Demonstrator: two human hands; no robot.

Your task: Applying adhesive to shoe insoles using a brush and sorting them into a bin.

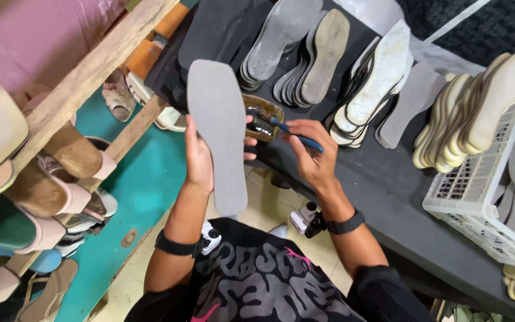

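We hold a grey insole (pixel 219 128) upright in our left hand (pixel 199 158), fingers wrapped around its edge near the middle, so its flat face turns toward us and its toe end points up toward the dark table (pixel 388 191). The grasp is firm: the thumb side presses the near edge and fingertips show past the far edge.

Our right hand (pixel 311 149) is clenched around a blue-handled brush (pixel 290 132), pinching the handle like a pen. The bristle end of the brush reaches into a small glue pot (pixel 263 116), brown and messy, which sits on the table just beside the insole's right edge. The brush tip touches the pot's contents; it is apart from the insole.

Both wrists carry black bands (pixel 177 245).

On the table behind the pot lie fanned stacks of soles (pixel 323 56): grey ones at the top, whitish ones (pixel 377 77) to the right of them, then a single grey piece lying flat. Further right a row of tan soles (pixel 478 107) leans against a white plastic basket (pixel 478 203), which holds more grey pieces.

To our left stands a wooden rack (pixel 84 83) with finished sandals (pixel 49 191) in tan, pink and green on its shelves, above a teal surface (pixel 144 191). We cannot tell how many sandals there are, as several overlap.
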